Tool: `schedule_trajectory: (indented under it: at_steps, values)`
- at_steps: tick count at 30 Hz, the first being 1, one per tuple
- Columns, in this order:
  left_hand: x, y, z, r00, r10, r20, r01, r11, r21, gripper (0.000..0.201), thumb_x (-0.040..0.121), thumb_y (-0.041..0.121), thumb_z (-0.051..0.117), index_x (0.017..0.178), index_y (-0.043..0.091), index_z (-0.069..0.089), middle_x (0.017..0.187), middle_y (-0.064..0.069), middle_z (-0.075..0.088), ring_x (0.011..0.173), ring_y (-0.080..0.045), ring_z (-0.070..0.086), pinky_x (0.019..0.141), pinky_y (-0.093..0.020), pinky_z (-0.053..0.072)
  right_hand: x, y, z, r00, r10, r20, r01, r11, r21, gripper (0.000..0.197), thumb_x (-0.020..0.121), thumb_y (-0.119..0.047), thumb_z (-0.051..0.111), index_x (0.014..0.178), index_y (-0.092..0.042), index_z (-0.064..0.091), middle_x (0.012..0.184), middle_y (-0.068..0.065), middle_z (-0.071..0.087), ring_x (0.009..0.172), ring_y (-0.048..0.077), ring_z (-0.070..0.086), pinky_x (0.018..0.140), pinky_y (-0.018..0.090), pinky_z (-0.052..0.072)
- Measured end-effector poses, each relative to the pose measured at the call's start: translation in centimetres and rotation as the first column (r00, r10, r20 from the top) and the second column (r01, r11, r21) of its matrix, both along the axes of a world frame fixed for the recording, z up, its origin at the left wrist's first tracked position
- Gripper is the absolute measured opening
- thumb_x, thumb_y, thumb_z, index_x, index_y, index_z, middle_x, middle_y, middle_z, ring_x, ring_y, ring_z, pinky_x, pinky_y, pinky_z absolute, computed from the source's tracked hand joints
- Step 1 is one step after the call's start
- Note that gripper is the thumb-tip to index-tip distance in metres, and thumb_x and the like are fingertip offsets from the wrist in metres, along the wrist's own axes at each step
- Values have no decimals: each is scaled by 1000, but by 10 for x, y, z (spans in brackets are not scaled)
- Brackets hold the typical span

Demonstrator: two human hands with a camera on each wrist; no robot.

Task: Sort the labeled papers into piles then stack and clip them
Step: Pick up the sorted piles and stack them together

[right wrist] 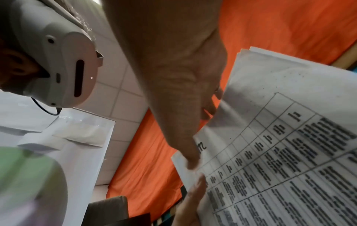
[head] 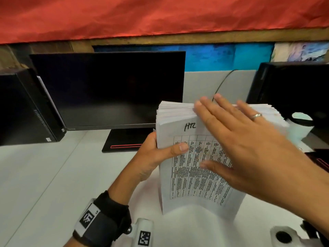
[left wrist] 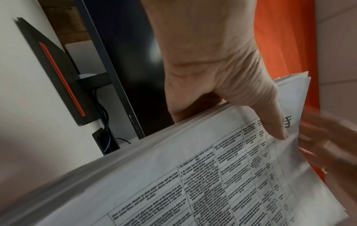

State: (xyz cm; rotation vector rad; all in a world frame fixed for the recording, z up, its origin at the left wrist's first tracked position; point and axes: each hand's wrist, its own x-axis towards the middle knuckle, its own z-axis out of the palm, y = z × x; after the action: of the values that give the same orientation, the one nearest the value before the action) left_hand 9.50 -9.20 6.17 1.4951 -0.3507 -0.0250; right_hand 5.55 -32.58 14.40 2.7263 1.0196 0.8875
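Thick stack of papers (head: 192,166) stands on its bottom edge on the desk (head: 44,175), right of centre and near the front edge, in front of the monitor (head: 108,90). Top sheet carries a handwritten label reading roughly "HR" above a printed table.

My left hand (head: 156,155) clamps the stack's left edge, thumb curled over the front sheet, fingers behind. My right hand (head: 249,145) is flat and uncurled, straight fingers over the front face and top edge, holding nothing; blurred, so contact is uncertain.

Judgement: the stack is heavy as a block, but single sheets are light, limp and slippery and the top edge is already fanned. Best taken by both long edges, squeezed; tap square before clipping. A white cup (head: 300,127) stands just right of the stack.
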Motion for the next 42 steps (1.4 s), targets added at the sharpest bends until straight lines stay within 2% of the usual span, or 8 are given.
schedule_trajectory:
  at_steps: [9,17,23,28,31,35,38,42]
  values:
    - [-4,1,11,998,-53,26,52,998,47,52,74,41,86,123,42,70,126,-4,74,119,-23,71,96,-40,59,12,17,24,966,-69,-251,62,997,-34,100,89,-89,24,168,-26,15,161,-1,43,143,25,49,116,46,45]
    - [7,5,2,999,-46,-15,46,999,0,47,90,12,77,135,22,65,128,-16,71,122,-36,67,106,-61,52,19,29,38,974,7,-227,-22,998,-63,52,106,-63,14,132,-30,43,110,-8,65,94,20,65,75,40,54]
    - [4,5,21,1000,-12,-26,12,1000,16,49,90,22,75,138,18,63,123,-9,74,115,-28,72,96,-46,60,23,34,56,905,-63,-422,76,997,15,55,89,-74,35,132,-41,30,100,-13,66,79,8,62,72,37,53]
    - [0,0,35,999,34,20,-34,999,-35,57,86,39,71,134,8,64,121,-13,76,110,-32,74,92,-47,62,43,-4,63,870,-105,-482,166,983,85,54,68,-91,59,109,-57,58,90,-25,72,81,1,68,76,41,61]
    - [-1,0,30,995,95,13,-94,993,-69,51,81,43,70,124,14,68,114,-8,79,104,-27,77,85,-40,63,39,-51,39,840,110,-531,268,767,583,79,44,-80,90,112,-48,70,96,-13,79,83,13,76,78,41,65]
    - [-2,-6,27,989,148,13,-147,985,-95,42,80,44,69,116,22,69,108,-2,80,99,-22,78,80,-35,64,34,-64,-38,785,473,-401,258,339,905,60,64,-25,93,120,-20,72,105,2,81,97,19,78,80,35,66]
    - [-1,-12,28,976,215,38,-210,971,-111,55,77,50,73,123,21,65,111,-3,79,102,-23,78,84,-40,64,31,-39,-61,836,433,-337,241,262,935,33,83,-20,74,115,-11,72,95,-13,82,84,7,79,67,15,59]
    - [-3,-17,25,946,319,63,-308,940,-145,56,79,48,75,129,26,59,115,2,77,106,-17,76,89,-37,62,35,-26,-71,892,387,-233,171,188,967,47,85,-28,77,127,-9,69,108,1,81,98,15,79,78,27,65]
